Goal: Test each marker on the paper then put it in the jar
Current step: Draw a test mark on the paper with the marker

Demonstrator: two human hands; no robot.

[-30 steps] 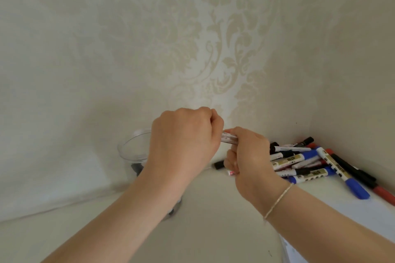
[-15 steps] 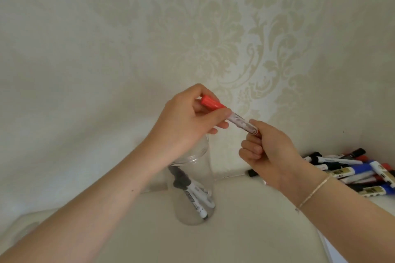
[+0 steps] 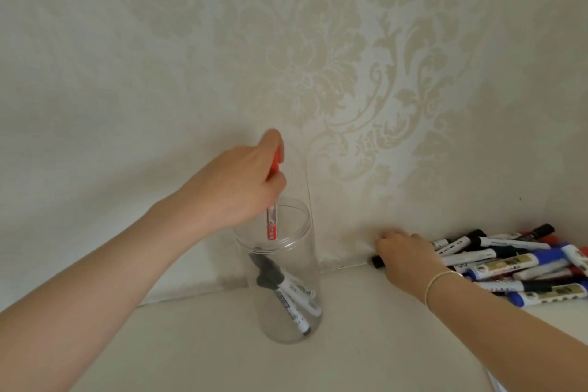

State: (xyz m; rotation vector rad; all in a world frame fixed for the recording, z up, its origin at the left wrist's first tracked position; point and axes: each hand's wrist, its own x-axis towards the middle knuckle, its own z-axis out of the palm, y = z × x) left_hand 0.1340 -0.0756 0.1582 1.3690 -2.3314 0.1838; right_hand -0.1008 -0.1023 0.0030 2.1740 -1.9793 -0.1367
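Two hands are working: the left hand (image 3: 237,188) is pinching a red marker (image 3: 272,219) upright, its lower end inside the clear jar (image 3: 286,321); the right hand (image 3: 402,256) is resting, fingers curled, on the marker pile (image 3: 515,264), its grasp unclear.

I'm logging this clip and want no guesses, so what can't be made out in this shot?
Head view only:
- Right hand: its fingers lie behind its back, so whether it grips a marker from the heap of red, blue and black markers is unclear.
- Paper: only a white corner, cut off by the bottom edge.
- Red-capped marker: print too small; left hand covers its middle above the clear plastic jar.
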